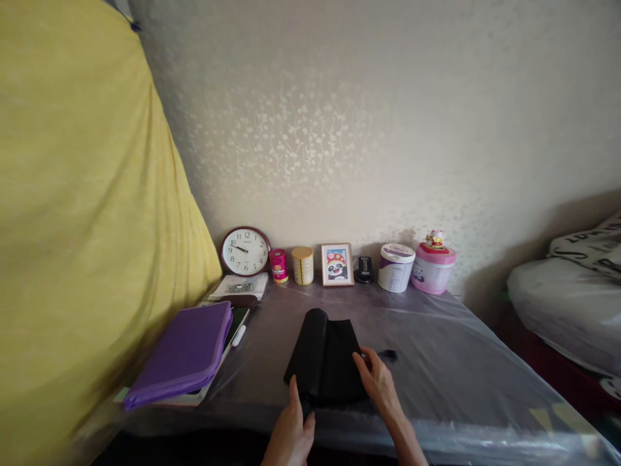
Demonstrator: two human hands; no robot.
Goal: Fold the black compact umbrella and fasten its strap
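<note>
A black folded cloth (pixel 324 357) lies on the table covered with clear plastic sheet (pixel 436 362), its left side rolled into a thick fold. My left hand (pixel 292 430) grips the cloth's near left corner, thumb on top. My right hand (pixel 378 382) rests on the cloth's right edge with its fingers curled onto the fabric. A small black bit (pixel 388 355) lies just right of my right hand.
A purple zip case (pixel 184 355) sits on books at the left, beside a yellow curtain (pixel 72 226). Along the wall stand a clock (pixel 245 251), two small tins (pixel 291 265), a framed picture (pixel 337 265), and two tubs (pixel 414 266). A bed (pixel 567 304) is at the right.
</note>
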